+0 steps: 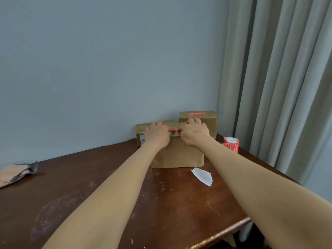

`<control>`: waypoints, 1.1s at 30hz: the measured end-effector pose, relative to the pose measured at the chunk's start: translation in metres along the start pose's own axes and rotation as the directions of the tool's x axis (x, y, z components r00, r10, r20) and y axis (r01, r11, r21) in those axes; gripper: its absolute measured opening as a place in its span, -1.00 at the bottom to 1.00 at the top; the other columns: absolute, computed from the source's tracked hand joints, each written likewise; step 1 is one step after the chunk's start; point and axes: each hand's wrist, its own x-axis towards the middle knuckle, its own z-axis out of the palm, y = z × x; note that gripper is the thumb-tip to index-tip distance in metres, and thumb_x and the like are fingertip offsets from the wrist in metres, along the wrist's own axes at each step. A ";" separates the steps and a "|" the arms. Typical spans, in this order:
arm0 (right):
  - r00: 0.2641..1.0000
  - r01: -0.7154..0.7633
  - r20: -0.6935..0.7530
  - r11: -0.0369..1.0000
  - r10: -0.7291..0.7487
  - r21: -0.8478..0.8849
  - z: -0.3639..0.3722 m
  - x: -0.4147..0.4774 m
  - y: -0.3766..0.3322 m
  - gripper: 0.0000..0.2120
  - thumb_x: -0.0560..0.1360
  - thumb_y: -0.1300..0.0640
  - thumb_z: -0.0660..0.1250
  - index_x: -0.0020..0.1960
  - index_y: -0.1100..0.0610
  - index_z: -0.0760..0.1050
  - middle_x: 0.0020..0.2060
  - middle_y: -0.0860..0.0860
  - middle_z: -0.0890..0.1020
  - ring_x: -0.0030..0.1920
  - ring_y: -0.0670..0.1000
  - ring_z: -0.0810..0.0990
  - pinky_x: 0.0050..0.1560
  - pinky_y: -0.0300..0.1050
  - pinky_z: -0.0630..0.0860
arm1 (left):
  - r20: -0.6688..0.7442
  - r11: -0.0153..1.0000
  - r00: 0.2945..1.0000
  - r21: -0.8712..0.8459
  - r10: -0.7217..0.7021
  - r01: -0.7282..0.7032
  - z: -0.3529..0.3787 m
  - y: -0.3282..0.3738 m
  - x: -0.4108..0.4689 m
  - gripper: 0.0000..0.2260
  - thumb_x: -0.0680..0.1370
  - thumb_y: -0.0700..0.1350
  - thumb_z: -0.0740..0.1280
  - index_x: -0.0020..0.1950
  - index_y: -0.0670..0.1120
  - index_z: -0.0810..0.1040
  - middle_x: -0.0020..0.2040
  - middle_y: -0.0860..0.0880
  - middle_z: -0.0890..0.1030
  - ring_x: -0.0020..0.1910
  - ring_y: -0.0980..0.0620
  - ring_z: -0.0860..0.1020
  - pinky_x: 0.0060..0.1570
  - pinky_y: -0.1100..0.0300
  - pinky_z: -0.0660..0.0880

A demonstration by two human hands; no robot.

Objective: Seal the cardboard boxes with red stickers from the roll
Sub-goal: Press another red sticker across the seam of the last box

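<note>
A brown cardboard box (179, 155) stands on the dark wooden table (107, 186) in front of me. Both hands rest on its top edge. My left hand (158, 134) and my right hand (195, 133) press their thumbs toward each other on a red sticker (175, 129) lying across the top seam. Behind on the right sits a taller box (206, 119) with a red sticker (197, 114) on its top. A third box (142, 130) stands behind on the left, partly hidden by my left hand. The red sticker roll (231, 143) stands upright to the right of the boxes.
A white scrap of backing paper (203, 176) lies on the table just in front of the near box. A folded cloth (16, 172) lies at the left edge. Grey curtains (278, 78) hang at the right, and a blue wall stands behind the table.
</note>
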 end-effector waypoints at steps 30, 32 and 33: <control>0.997 -0.064 -0.055 0.996 0.060 -0.065 -0.007 0.002 0.009 -0.66 0.59 0.10 0.13 0.29 0.05 0.53 0.38 0.12 0.35 0.40 0.19 0.23 0.35 0.08 0.24 | -0.047 0.997 0.997 0.029 -0.065 0.066 0.000 -0.011 0.003 -0.69 0.64 -0.10 0.11 0.32 0.02 0.52 0.25 -0.08 0.44 0.26 -0.09 0.35 0.22 0.03 0.37; 0.996 -0.064 -0.074 0.995 0.059 -0.078 -0.008 0.002 0.009 -0.65 0.58 0.12 0.14 0.33 0.04 0.48 0.38 0.12 0.35 0.40 0.20 0.23 0.34 0.08 0.25 | -0.082 0.997 0.994 0.025 -0.067 0.069 -0.001 -0.010 0.003 -0.70 0.63 -0.12 0.13 0.30 -0.01 0.53 0.24 -0.08 0.45 0.24 -0.08 0.37 0.18 0.05 0.37; 0.997 -0.053 -0.068 0.996 0.048 -0.076 -0.009 0.002 0.008 -0.62 0.58 0.14 0.14 0.37 0.02 0.45 0.38 0.13 0.33 0.41 0.21 0.21 0.34 0.08 0.24 | -0.092 0.997 0.994 0.025 -0.066 0.069 -0.002 -0.009 0.003 -0.69 0.62 -0.13 0.14 0.31 -0.02 0.53 0.24 -0.08 0.44 0.24 -0.08 0.36 0.18 0.06 0.36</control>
